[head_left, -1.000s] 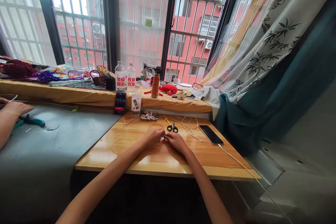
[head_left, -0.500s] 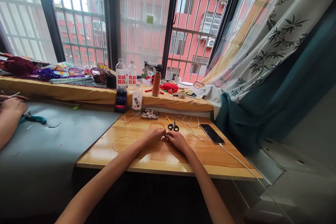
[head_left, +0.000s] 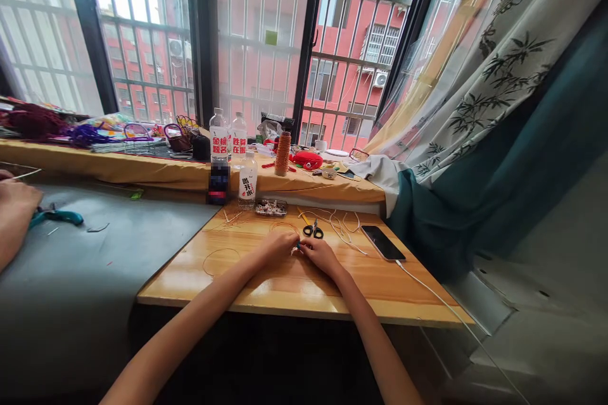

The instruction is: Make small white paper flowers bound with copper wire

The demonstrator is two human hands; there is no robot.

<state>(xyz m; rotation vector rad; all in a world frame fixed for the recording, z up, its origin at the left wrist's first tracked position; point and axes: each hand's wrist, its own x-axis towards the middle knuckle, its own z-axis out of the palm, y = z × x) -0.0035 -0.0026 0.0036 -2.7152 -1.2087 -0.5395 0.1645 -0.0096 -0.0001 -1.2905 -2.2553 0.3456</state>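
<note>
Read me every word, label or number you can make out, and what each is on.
"金榜题名": left rear clear bottle.
"胜算在握": right rear clear bottle, last character less clear.
"喝开水": front clear bottle.
Smaller bottle print: too small to read.
Dark pixelated item: unreadable.

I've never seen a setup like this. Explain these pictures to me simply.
There is no machine here: a person works with two bare hands. Every picture comes from one camera worn on that person's head, looking forward and down. The left hand and right hand meet over a wooden table, seemingly holding a small blue piece, too small to identify. Scissors lie just beyond the hands, with white cords and a phone to the right. A tray sits farther back, beside a bottle. At the far left, another person's hand is near teal pliers.
</note>
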